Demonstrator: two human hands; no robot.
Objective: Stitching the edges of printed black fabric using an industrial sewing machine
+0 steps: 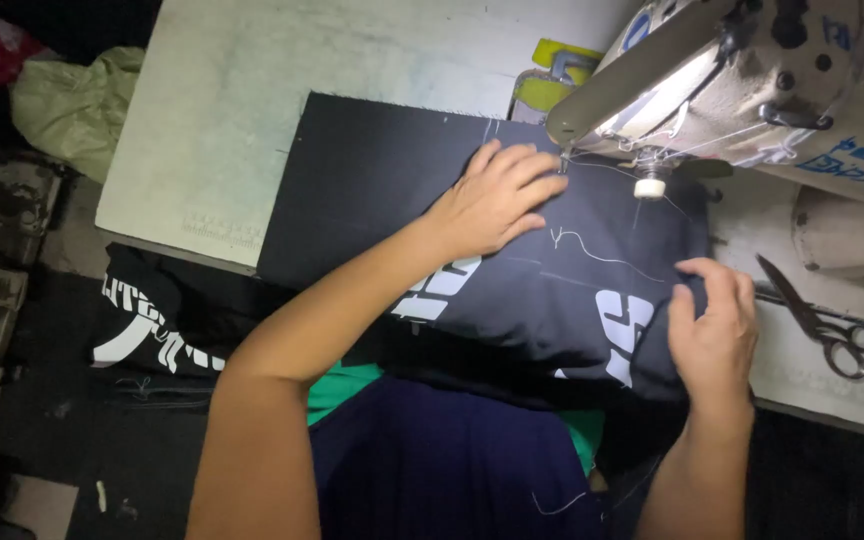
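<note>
Here, at a sewing table: left hand (497,198) laid flat on dark cloth (402,190), fingers spread and pressing down, fingertips reaching up close to the needle area of the sewing machine (752,80). Right hand (714,320) down at the near right edge of the same cloth, thumb and fingers closed in a pinch on a fold of it, just below the machine's arm. Between the two hands, a stretch of the dark cloth with large white printed shapes, partly covered by the left wrist, and a loose pale thread (602,252) curling across the surface. Just beyond the left fingertips, a small white knob (650,187) hanging under the machine's head, lit by the machine's lamp. Right of the right hand, on the pale table (212,130), a pair of scissors (822,320), blades pointing away, handles nearer, apart from the hand. Far side of the left hand, a yellow object (552,75) partly hidden behind the machine; kind cannot be told. Left of the left arm, below the table edge, more dark printed cloth (147,325) hanging in shadow. Further left and up, a crumpled pale green bag (77,105). Near the body, a green top and dark blue lap showing between the forearms.
</note>
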